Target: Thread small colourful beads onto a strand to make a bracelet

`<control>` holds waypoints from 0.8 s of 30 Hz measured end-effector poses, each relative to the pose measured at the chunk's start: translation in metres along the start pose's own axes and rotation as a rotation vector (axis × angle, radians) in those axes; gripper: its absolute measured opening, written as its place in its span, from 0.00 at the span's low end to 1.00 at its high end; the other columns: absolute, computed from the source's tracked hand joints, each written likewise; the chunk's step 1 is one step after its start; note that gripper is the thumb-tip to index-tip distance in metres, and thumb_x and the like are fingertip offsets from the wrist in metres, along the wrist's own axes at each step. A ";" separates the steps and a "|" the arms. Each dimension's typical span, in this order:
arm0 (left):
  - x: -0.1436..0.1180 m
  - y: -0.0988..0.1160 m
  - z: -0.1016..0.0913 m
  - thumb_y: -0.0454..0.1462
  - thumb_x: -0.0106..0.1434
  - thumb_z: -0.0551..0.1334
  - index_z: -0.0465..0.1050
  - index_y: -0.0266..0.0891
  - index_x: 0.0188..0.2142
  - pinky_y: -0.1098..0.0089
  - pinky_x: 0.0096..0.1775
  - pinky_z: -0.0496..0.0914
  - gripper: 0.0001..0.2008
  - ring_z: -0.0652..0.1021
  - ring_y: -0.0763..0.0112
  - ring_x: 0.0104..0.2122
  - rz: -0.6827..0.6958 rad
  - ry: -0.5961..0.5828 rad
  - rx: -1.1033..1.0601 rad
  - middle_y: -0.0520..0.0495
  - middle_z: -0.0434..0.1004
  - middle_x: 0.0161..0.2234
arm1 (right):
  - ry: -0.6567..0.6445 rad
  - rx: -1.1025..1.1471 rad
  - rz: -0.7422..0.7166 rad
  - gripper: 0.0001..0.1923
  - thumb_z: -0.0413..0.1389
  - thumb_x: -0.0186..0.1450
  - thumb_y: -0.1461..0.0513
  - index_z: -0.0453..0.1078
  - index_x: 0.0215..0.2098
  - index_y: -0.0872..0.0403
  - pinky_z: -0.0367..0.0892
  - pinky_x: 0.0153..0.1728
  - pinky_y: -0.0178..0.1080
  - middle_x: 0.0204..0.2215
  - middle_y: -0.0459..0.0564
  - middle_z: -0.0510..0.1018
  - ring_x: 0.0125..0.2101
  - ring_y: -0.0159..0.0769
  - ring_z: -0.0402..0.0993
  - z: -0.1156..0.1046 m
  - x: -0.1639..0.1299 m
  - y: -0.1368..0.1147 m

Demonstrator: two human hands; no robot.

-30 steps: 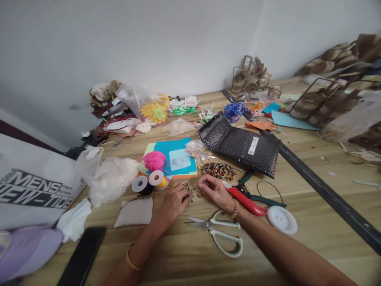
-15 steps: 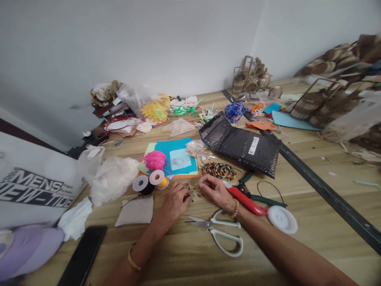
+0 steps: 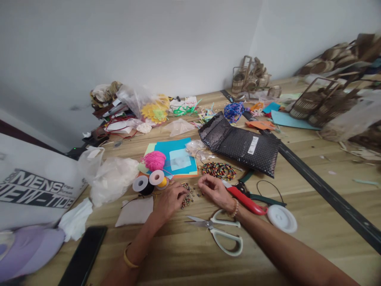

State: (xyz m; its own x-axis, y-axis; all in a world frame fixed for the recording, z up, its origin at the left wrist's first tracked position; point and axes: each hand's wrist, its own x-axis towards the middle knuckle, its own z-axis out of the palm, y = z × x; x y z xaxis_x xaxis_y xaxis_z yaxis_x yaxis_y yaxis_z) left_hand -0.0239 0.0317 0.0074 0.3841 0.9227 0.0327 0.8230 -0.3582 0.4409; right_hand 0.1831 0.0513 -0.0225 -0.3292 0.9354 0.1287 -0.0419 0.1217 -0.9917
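My left hand rests on the wooden table, its fingertips touching a small heap of loose coloured beads. My right hand lies just right of the heap with thumb and forefinger pinched together; whether a bead or thread sits between them is too small to tell. A coil of strung beads lies just beyond the right hand. Spools of cord and a pink yarn ball sit left of the heap.
White-handled scissors lie under my right forearm, a red-handled tool and a white lid to the right. A black padded envelope, coloured paper, plastic bags, a phone and woven baskets surround the spot.
My left hand has slid slightly left and back, uncovering more of the loose beads. The right hand has stayed in place.
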 end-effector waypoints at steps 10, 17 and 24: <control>0.000 0.017 -0.003 0.32 0.62 0.62 0.78 0.39 0.30 0.63 0.45 0.66 0.06 0.74 0.62 0.39 -0.031 -0.042 0.120 0.47 0.77 0.33 | 0.001 -0.017 -0.014 0.17 0.56 0.64 0.49 0.67 0.30 0.55 0.54 0.24 0.33 0.20 0.42 0.65 0.22 0.28 0.57 0.000 0.000 0.000; 0.000 0.015 -0.004 0.31 0.59 0.62 0.77 0.40 0.29 0.64 0.41 0.68 0.06 0.75 0.62 0.37 -0.013 -0.017 0.081 0.48 0.77 0.31 | -0.003 -0.026 -0.018 0.17 0.56 0.63 0.50 0.67 0.30 0.56 0.54 0.23 0.32 0.19 0.42 0.64 0.21 0.28 0.57 0.000 0.000 -0.003; 0.001 0.007 -0.003 0.28 0.59 0.60 0.74 0.40 0.27 0.61 0.46 0.67 0.08 0.75 0.64 0.33 -0.009 0.052 0.005 0.50 0.75 0.27 | -0.002 -0.024 -0.016 0.18 0.56 0.63 0.49 0.67 0.30 0.55 0.54 0.23 0.32 0.20 0.42 0.64 0.22 0.28 0.57 0.000 0.000 -0.003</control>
State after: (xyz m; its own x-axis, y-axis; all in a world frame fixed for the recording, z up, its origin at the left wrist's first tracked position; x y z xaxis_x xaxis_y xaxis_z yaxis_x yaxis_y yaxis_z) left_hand -0.0196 0.0304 0.0131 0.3542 0.9321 0.0754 0.8285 -0.3502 0.4370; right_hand 0.1832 0.0505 -0.0193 -0.3303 0.9327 0.1450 -0.0251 0.1448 -0.9891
